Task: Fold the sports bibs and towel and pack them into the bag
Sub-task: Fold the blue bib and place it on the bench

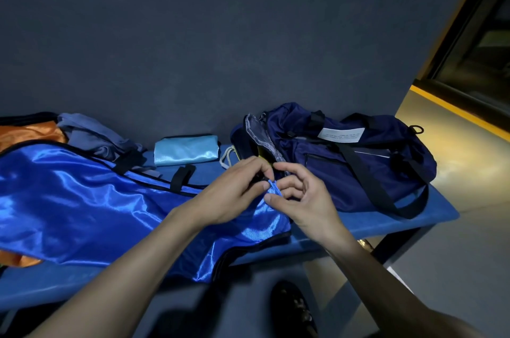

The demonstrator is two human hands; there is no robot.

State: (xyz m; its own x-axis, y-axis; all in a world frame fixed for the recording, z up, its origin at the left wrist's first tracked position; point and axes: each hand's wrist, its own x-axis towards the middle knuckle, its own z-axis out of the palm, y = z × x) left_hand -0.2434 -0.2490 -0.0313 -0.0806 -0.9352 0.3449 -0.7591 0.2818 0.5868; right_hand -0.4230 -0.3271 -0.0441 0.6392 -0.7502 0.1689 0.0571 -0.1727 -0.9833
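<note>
Both the left hand (234,191) and right hand (300,199) pinch one blue bib's (82,199) corner beside the navy duffel bag (358,161) near the bench's (414,216) right end.

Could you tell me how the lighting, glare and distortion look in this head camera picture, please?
Head view: dim overall, with warm light only on the floor at right; strong glare streaks on the shiny blue bib that both hands pinch; the navy bag is dark, its detail muddy; wide-angle bending curves the bench edge; the forearms at the bottom look soft.
</note>
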